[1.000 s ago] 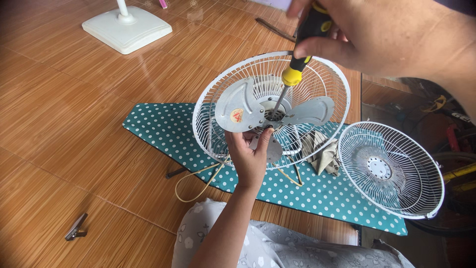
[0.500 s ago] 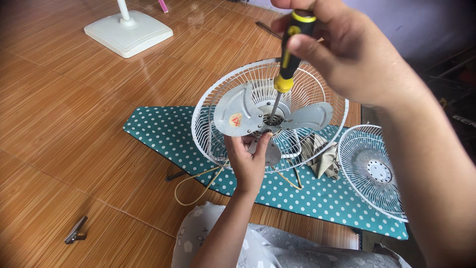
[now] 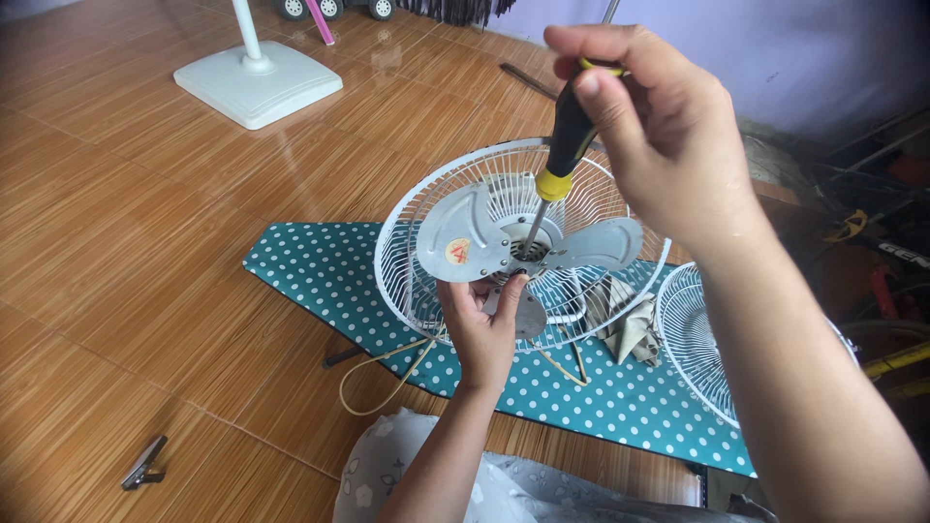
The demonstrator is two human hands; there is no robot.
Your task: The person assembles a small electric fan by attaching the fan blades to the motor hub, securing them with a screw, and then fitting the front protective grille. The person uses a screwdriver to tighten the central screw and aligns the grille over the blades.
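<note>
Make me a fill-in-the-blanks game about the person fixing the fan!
1. The right hand holds a ____ with a black and yellow handle.
2. The left hand steadies the metal fan blades from ____.
3. The fan cage rests on a teal cloth with white ____.
4. The white fan base stands on the wooden ____.

Missing words: screwdriver; below; dots; floor

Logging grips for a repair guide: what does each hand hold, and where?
Right hand grips the screwdriver by its handle; left hand steadies the metal fan blade near its hub.
</note>
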